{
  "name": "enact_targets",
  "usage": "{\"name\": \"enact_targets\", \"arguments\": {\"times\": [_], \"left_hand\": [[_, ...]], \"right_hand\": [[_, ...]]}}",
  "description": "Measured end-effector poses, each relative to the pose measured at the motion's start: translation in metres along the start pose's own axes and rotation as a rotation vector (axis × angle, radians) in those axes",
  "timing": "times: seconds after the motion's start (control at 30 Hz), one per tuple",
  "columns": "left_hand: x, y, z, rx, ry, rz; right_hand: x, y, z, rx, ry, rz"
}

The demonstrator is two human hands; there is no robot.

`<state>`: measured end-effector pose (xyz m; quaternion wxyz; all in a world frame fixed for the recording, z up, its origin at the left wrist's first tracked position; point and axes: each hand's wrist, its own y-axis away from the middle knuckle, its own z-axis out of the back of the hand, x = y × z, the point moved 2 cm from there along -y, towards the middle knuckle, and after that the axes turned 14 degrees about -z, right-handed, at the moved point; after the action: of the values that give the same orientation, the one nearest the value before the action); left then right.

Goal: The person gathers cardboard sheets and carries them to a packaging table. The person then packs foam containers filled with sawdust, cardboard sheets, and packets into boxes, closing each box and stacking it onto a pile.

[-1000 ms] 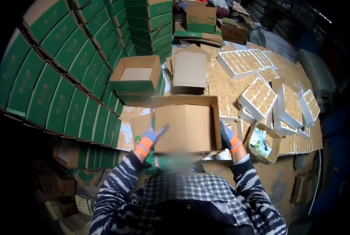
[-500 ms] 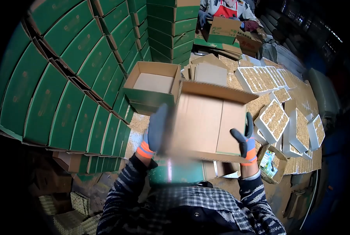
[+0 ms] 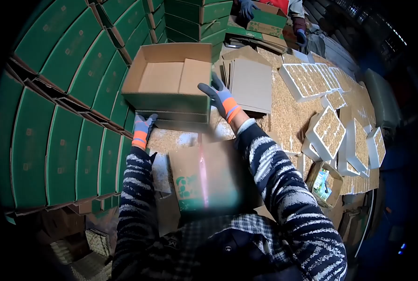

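Observation:
An open cardboard box [image 3: 164, 96], green outside and brown inside with a flat piece on its bottom, sits on top of another green box [image 3: 181, 123]. My right hand [image 3: 222, 97], in a grey glove with an orange cuff, is at the upper box's right side, thumb and fingers apart. Low at the left front corner of the stack, my left hand [image 3: 144, 126] rests against the boxes, its fingers spread. Closer to my body stands a closed brown and green box [image 3: 209, 175] with a pink strip down it, partly blurred.
Tall stacks of green boxes [image 3: 61, 140] stand on the left. Cardboard sheets [image 3: 250, 84] lie beyond my right hand. White trays [image 3: 328, 138] with tan contents and a small basket [image 3: 319, 185] are on the right. Across the table, a co-worker's gloved hand [image 3: 247, 8] is at another box.
The open box has moved from in front of me to the left, onto the other box. My hands have gone left with it and their fingers are spread against or beside the boxes.

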<state>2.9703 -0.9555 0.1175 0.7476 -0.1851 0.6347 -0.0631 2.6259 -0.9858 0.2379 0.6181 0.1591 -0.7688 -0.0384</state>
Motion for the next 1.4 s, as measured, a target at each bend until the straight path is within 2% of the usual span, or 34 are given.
{"name": "enact_targets", "arguments": {"times": [0.03, 0.07, 0.1, 0.13, 0.17, 0.23, 0.3, 0.37, 0.4, 0.43, 0.47, 0.5, 0.53, 0.57, 0.63, 0.7, 0.73, 0.77, 0.8, 0.83, 0.87, 0.9, 0.93, 0.97, 1.0, 1.03, 1.1, 1.17, 1.3, 1.4], "left_hand": [[0.001, 0.01, -0.002, -0.082, 0.128, -0.052], [0.006, 0.022, -0.01, -0.272, 0.24, 0.006], [-0.014, 0.034, -0.025, -0.307, 0.049, -0.062], [-0.057, 0.057, -0.046, -0.336, -0.141, -0.128], [-0.095, 0.081, -0.063, -0.361, -0.329, -0.195], [-0.139, 0.129, -0.096, 0.317, -0.792, -0.521], [-0.178, 0.176, -0.127, 0.817, -0.786, -0.43], [-0.194, 0.223, -0.132, 0.99, -0.855, -0.514], [-0.193, 0.245, -0.127, 1.053, -0.73, -0.554], [-0.184, 0.266, -0.116, 1.114, -0.604, -0.59], [-0.164, 0.291, -0.101, 1.17, -0.569, -0.763], [-0.149, 0.313, -0.082, 1.224, -0.528, -0.934], [-0.153, 0.321, -0.061, 1.328, -0.4, -0.805], [-0.166, 0.326, -0.045, 1.426, -0.274, -0.673], [-0.21, 0.325, -0.03, 1.136, -0.051, -0.07], [-0.261, 0.28, -0.043, 1.22, -0.138, 0.24], [-0.275, 0.258, -0.054, 1.144, -0.305, 0.13], [-0.284, 0.237, -0.07, 1.055, -0.468, 0.011], [-0.294, 0.223, -0.095, 0.642, -0.257, 0.053], [-0.28, 0.204, -0.111, 0.555, -0.214, 0.142], [-0.259, 0.187, -0.128, 0.545, -0.295, -0.121], [-0.222, 0.173, -0.147, 0.548, -0.375, -0.27], [-0.195, 0.162, -0.166, 0.56, -0.603, -0.423], [-0.169, 0.15, -0.183, 0.601, -0.787, -0.426], [-0.133, 0.148, -0.196, 0.547, -0.943, -0.483], [-0.136, 0.152, -0.2, 0.545, -0.961, -0.438], [-0.141, 0.166, -0.211, 0.542, -0.992, -0.345], [-0.138, 0.182, -0.201, 0.5, -0.894, -0.427], [-0.162, 0.219, -0.189, 0.554, -0.775, -0.497], [-0.178, 0.218, -0.189, 0.584, -0.688, -0.497]], "right_hand": [[-0.007, -0.002, 0.002, 0.128, -0.063, -0.205], [-0.015, -0.011, 0.022, 0.123, 0.042, -0.172], [-0.023, -0.017, 0.048, 0.119, 0.151, -0.132], [-0.015, 0.004, 0.059, -0.049, 0.609, 0.161], [-0.001, 0.053, 0.063, -0.168, 0.836, 0.285], [-0.001, 0.132, 0.074, -0.348, 1.442, 0.564], [-0.024, 0.209, 0.07, -0.19, 1.573, 0.389], [-0.075, 0.281, 0.077, 0.167, 1.578, 0.188], [-0.077, 0.322, 0.071, 0.222, 1.641, 0.143], [-0.091, 0.348, 0.084, 0.37, 1.6, 0.067], [-0.11, 0.377, 0.106, 0.521, 1.551, -0.007], [-0.151, 0.417, 0.142, 0.456, 1.372, 0.162], [-0.167, 0.45, 0.171, 0.467, 1.295, 0.326], [-0.168, 0.473, 0.187, 0.452, 1.18, 0.182], [-0.165, 0.511, 0.208, 0.421, 0.945, -0.094], [-0.124, 0.483, 0.208, 0.077, 1.3, 0.158], [-0.06, 0.452, 0.177, -0.097, 1.201, 0.314], [-0.079, 0.43, 0.19, -0.379, 1.225, 0.301], [-0.065, 0.402, 0.184, -0.391, 1.193, 0.223], [-0.072, 0.37, 0.187, -0.356, 1.145, 0.286], [-0.064, 0.345, 0.176, -0.384, 1.198, 0.336], [-0.058, 0.322, 0.162, -0.414, 1.248, 0.384], [-0.053, 0.302, 0.152, -0.39, 1.244, 0.23], [-0.052, 0.291, 0.141, -0.365, 1.234, 0.07], [-0.055, 0.286, 0.129, -0.317, 1.37, -0.033], [-0.059, 0.283, 0.122, -0.267, 1.504, -0.138], [-0.087, 0.289, 0.125, -0.274, 1.463, -0.025], [-0.104, 0.309, 0.129, -0.283, 1.379, 0.044], [-0.105, 0.356, 0.124, -0.213, 1.325, -0.085], [-0.091, 0.352, 0.141, -0.064, 1.255, -0.224]]}}
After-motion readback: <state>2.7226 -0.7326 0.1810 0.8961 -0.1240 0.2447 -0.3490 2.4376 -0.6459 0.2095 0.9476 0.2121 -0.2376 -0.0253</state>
